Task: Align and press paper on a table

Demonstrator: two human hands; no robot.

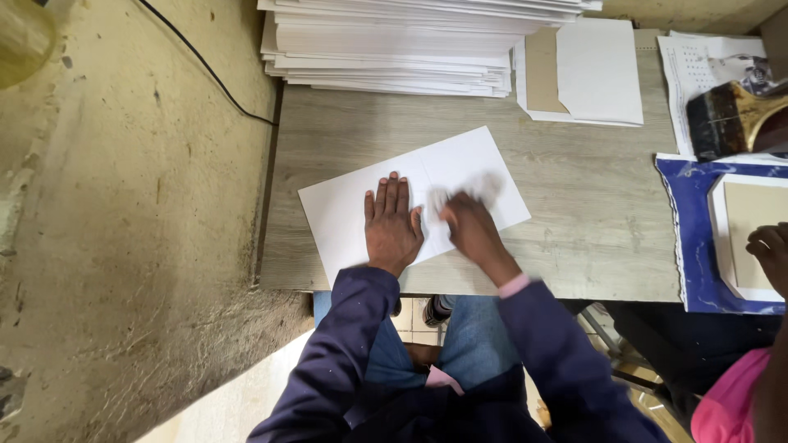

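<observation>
- Rough plaster wall (123, 205) takes up the whole left side, with a black cable (205, 66) running down it to the worktop edge.
- Worktop (591, 213) is grey wood-grain laminate. The person sits at its near edge, in dark blue sleeves and jeans.
- Tall stack of white sheets (394, 45) sits at the far edge, well apart from the hands. Just beside it to the right is a smaller pile of white and brown card pieces (583, 70).
- White sheet (345, 209) lies flat near the front edge, turned at an angle, under both hands. It has a fold or seam line about mid-length.
- Left hand (392, 226) lies palm down on the sheet with fingers spread flat. It pins the sheet rather than gripping it.
- Right hand (469, 230) is closed around a small white wad, cloth or tissue (468, 193), and presses it onto the sheet. It's motion-blurred, so I cannot tell the exact finger position.
- Handling, my read: the sheet is light, thin and fairly stiff card. It would slide on the laminate and crease easily, so hold it flat by palm pressure or lift it by an edge or corner.
- Far right has a blue mat (685, 246) with a cream card on it, another person's hand (771, 250) on that card, and a wide brush (730, 119) on printed paper.
</observation>
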